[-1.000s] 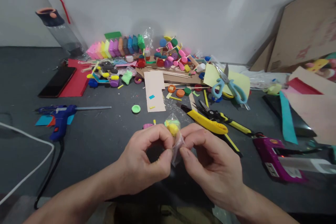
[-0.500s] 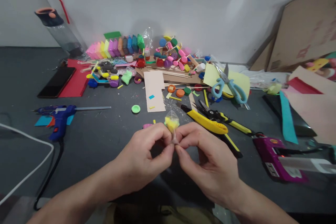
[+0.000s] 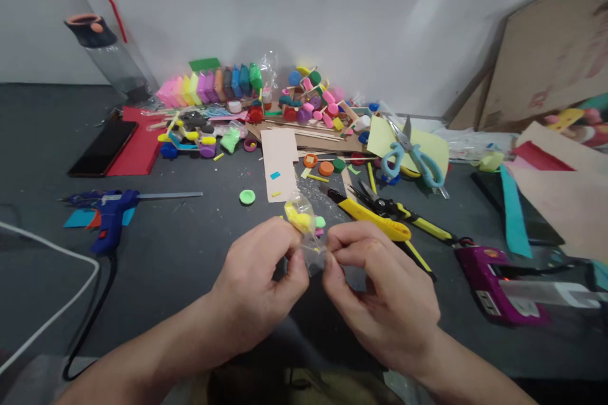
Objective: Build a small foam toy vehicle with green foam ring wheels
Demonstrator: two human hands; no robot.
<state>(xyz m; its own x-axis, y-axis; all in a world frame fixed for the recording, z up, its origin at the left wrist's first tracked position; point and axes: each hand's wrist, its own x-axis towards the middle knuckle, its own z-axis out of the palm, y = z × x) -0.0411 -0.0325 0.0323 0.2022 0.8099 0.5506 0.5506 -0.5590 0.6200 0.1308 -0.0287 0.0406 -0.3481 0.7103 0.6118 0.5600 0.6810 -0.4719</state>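
Note:
Between my hands is a small clear plastic bag (image 3: 300, 215) with a soft yellow lump, like modelling clay, inside. My left hand (image 3: 266, 278) is closed, thumb and forefinger pinching one side of the bag's mouth. The other side is pinched by my right hand (image 3: 380, 285), its remaining fingers curled. The plastic is spread between the two pinches. Behind the bag, a green and a pink piece (image 3: 320, 224) partly show on the table. Beyond it lies a beige card strip (image 3: 280, 164), and a light green cap (image 3: 247, 197) rests to the left.
A blue glue gun (image 3: 111, 215) with its cord lies left. On the right are a yellow utility knife (image 3: 375, 218), pliers (image 3: 408, 215), blue-handled scissors (image 3: 413, 155) and a purple power strip (image 3: 498, 285). Clay packs (image 3: 213, 84) and a small toy car (image 3: 187, 139) sit farther back.
The bag's gathered neck has been pulled apart and its plastic is now spread wider. My hands have moved slightly apart, and the yellow lump has shifted and tilted left.

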